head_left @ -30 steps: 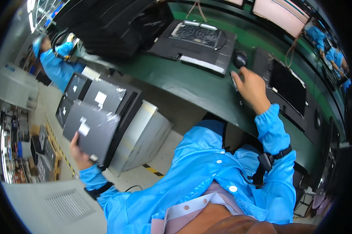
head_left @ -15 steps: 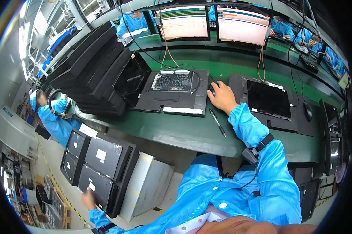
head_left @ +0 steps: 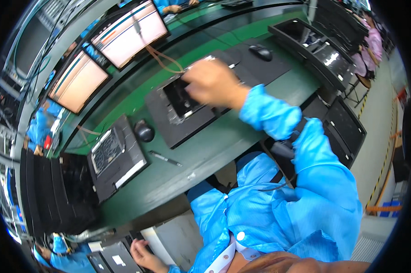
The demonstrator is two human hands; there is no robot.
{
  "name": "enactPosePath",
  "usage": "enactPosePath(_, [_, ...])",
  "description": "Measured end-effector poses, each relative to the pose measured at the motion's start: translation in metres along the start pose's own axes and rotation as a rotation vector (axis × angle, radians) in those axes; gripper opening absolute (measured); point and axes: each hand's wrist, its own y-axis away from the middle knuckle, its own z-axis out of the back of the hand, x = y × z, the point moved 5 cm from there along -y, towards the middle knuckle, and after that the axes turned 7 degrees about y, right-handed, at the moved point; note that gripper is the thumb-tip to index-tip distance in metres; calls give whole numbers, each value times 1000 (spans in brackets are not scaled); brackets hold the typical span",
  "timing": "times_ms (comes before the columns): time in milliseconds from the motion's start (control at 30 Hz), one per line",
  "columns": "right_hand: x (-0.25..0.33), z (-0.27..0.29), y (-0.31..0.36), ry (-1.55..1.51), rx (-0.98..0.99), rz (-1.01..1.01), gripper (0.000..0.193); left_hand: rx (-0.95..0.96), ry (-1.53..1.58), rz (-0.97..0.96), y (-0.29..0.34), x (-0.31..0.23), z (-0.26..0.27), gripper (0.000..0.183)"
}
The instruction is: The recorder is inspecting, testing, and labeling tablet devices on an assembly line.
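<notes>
My right hand (head_left: 214, 84), smeared by motion, is over a black glass screen panel (head_left: 177, 101). Its fingers hide part of the panel, and I cannot make out whether they grip anything. The panel lies on a dark foam tray (head_left: 187, 134) on the green bench. Low at the left, my left hand (head_left: 146, 258) has its fingers apart and holds nothing. Beside it are dark flat panels with white labels (head_left: 119, 260). A black computer mouse (head_left: 144, 130) and a pen (head_left: 165, 158) rest left of the foam tray.
Another foam tray (head_left: 132, 164) carries a panel with circular patterns (head_left: 107, 151). Tall black trays (head_left: 44, 195) are stacked at the left. Two monitors (head_left: 130, 32) stand behind. A second mouse (head_left: 261, 52) and black frames (head_left: 321, 57) are toward the right. A person in pink (head_left: 371, 43) sits beyond.
The view has swung to the right. My right hand has let go of the mouse and moved right to the screen panel. My left hand has come away from the labelled panel.
</notes>
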Motion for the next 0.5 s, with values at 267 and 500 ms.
enactPosePath(267, [-284, 305, 191, 930, 710, -1074, 77, 670, 314, 82, 30, -28, -203, 18])
enactPosePath(500, [-406, 285, 207, -93, -74, -1866, 65, 875, 385, -18, 51, -68, -291, 10])
